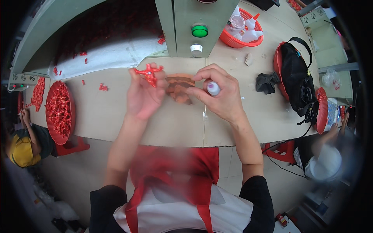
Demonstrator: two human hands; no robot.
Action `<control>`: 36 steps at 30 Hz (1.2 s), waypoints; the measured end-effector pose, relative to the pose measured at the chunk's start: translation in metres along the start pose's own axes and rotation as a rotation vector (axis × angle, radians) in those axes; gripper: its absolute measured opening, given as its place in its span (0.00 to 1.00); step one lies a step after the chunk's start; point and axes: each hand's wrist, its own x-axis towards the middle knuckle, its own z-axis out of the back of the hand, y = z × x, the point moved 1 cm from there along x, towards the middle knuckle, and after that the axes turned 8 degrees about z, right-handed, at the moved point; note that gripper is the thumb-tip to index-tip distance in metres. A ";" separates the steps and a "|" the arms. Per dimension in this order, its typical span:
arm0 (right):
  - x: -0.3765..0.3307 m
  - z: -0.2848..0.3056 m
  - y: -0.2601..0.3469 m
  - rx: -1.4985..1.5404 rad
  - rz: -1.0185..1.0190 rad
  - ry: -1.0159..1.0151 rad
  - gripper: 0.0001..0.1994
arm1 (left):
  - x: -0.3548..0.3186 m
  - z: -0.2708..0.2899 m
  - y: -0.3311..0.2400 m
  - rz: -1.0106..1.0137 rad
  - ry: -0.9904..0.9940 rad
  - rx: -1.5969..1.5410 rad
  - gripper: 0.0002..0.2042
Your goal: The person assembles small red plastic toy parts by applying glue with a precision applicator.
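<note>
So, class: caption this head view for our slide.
Left hand pinches small red plastic piece; right hand grips white squeeze bottle.

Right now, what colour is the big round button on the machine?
Green. The button shows clearly in the head view, above a smaller white knob.

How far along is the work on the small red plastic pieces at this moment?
Done: cannot tell; no finished pile stands apart. In hand: the left hand holds a small red plastic piece at its fingertips, the right hand a small white bottle. Left: the red round tray remains full of red pieces, with more heaped behind the table.
</note>
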 end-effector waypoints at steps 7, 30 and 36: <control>-0.031 -0.042 -0.014 -0.429 -0.099 0.382 0.11 | -0.006 0.005 -0.006 -0.083 -0.099 0.013 0.24; -0.027 -0.045 -0.014 -0.232 0.134 -0.191 0.10 | 0.001 0.014 0.039 -0.169 -0.605 1.009 0.17; -0.030 -0.039 -0.007 -0.255 0.135 -0.209 0.11 | -0.007 0.018 0.036 -0.082 -0.552 0.976 0.17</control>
